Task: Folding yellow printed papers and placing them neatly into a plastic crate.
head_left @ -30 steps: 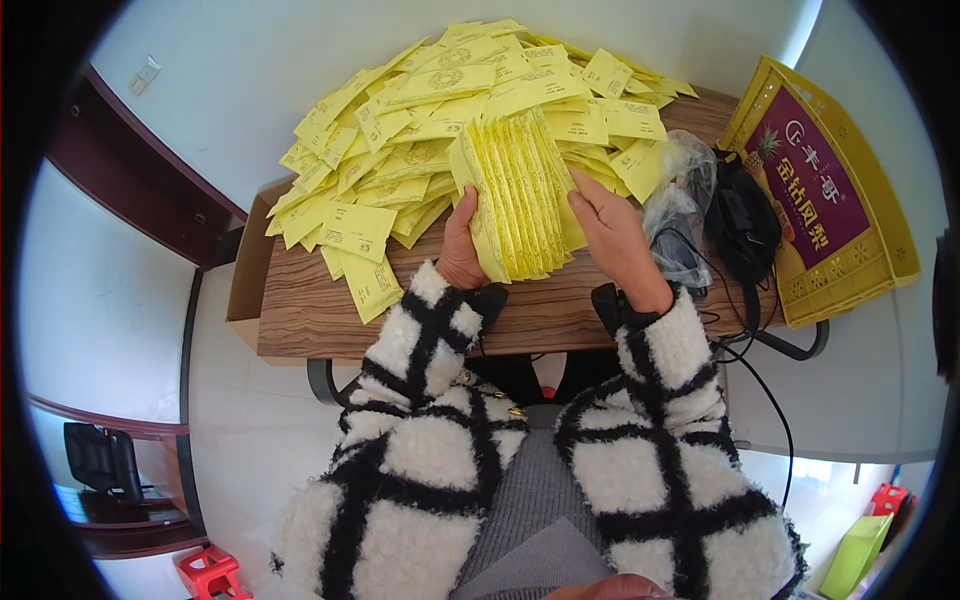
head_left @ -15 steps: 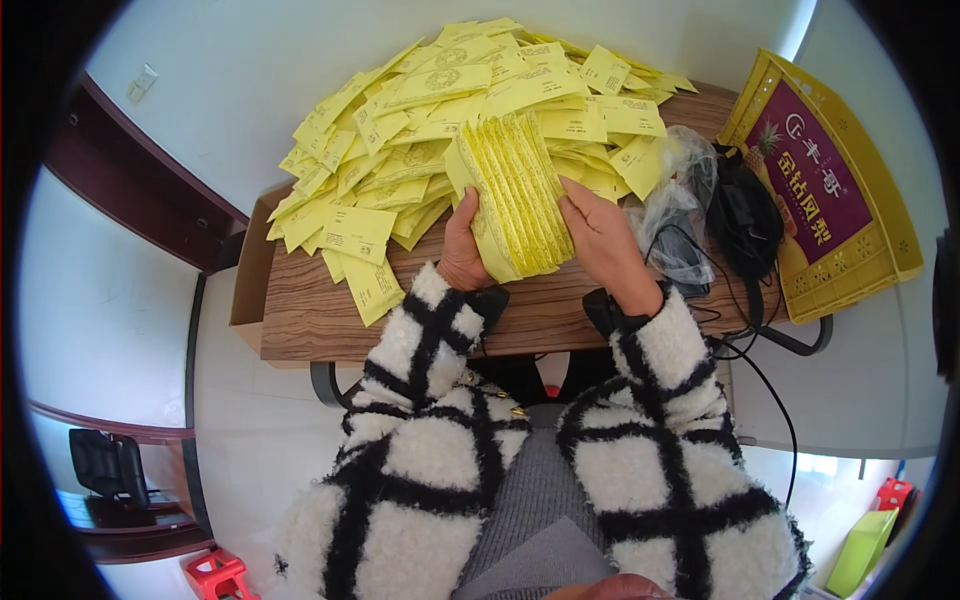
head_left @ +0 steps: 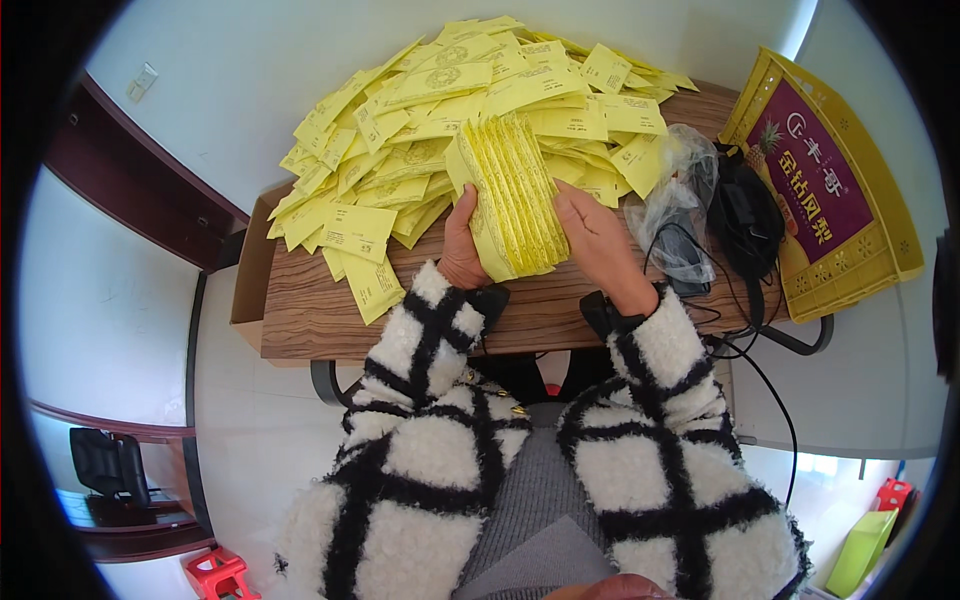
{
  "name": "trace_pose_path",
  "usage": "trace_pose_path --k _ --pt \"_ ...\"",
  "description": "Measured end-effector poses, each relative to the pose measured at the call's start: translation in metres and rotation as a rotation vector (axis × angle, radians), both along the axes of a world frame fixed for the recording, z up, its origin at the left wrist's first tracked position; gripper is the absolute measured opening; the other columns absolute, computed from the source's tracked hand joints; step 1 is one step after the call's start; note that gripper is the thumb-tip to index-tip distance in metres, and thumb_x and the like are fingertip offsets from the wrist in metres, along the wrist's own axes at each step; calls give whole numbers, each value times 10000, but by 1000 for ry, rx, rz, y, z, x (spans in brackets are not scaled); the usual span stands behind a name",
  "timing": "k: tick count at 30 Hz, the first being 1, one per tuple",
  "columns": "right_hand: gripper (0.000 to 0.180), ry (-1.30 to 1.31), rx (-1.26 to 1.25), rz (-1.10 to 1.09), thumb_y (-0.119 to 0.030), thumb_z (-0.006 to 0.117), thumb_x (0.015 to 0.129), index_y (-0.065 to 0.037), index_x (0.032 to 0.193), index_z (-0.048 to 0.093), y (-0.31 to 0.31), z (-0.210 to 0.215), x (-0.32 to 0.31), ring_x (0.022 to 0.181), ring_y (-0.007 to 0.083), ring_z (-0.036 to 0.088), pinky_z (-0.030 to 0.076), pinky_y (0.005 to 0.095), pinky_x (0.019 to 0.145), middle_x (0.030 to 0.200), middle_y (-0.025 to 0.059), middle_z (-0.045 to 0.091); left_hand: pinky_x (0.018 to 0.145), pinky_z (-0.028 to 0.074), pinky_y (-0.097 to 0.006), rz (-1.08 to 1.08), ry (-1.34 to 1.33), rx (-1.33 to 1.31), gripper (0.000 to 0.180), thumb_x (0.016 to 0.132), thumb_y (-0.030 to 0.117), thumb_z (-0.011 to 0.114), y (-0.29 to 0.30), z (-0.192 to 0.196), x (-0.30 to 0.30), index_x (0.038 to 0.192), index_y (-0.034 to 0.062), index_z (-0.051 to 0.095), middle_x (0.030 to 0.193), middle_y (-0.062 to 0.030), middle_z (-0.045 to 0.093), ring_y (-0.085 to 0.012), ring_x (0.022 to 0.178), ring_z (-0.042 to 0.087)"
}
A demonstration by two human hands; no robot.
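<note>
A stack of yellow packets is held over the near part of the table, edges fanned towards me. My left hand grips its left side, thumb on the outer packet. On the right side, my right hand is closed against the stack, with fingers partly hidden behind it. Just beyond lies a large heap of the same flat yellow packets, printed with small dark marks. Two loose packets rest at the heap's near left edge.
The wood-grain table carries a clear plastic bag, a black bag and black cables on the right. A yellow plastic crate stands at the right edge. A cardboard box is beside the table's left end.
My right hand has shifted slightly left, and the stack looks a little narrower between my hands. The left hand and the heap stay in place.
</note>
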State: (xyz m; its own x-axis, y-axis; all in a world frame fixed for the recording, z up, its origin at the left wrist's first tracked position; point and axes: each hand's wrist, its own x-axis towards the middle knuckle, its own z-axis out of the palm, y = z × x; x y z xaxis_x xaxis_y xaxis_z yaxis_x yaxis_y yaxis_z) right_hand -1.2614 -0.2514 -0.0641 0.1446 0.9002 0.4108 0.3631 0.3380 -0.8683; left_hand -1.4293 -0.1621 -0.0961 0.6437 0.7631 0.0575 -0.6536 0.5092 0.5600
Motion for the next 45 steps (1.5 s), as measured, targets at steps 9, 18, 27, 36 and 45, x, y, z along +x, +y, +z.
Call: trace_pose_path --k 9,18,27,36,45 --pt "539 449 -146 112 -423 351 1077 9 1274 605 2 2 9 874 110 572 461 234 779 1080 75 642 1046 461 -511 -63 -25 7 785 946 604 490 3 2 -1 1467 28 379 1392 -234 516 -369 1242 551" --pt "455 384 -34 119 -326 363 1085 16 1290 582 5 -7 3 1068 126 558 429 257 945 1192 70 620 1038 474 -498 -12 18 18 821 938 657 457 0 1 0 1476 41 382 1397 -222 519 -351 1236 563" --pt "366 211 37 38 -232 464 1051 52 1248 583 11 -26 6 1106 225 594 431 308 983 1195 157 634 1021 494 -478 -73 -89 -37 687 966 546 508 2 -7 -3 1432 45 442 1358 -190 565 -324 1201 594" --pt "380 247 5 55 -238 447 1054 41 1276 579 10 -30 0 1119 242 584 424 322 989 1196 163 621 1014 494 -488 -87 -116 -60 605 977 456 547 4 -12 -4 1406 39 465 1328 -187 587 -334 1184 602" --pt "371 136 88 -18 -221 437 1052 35 1284 575 12 -38 -9 1075 269 566 412 336 982 1125 171 598 1030 482 -472 -58 -55 -39 650 977 513 494 6 -14 -2 1419 38 454 1340 -187 576 -324 1191 596"
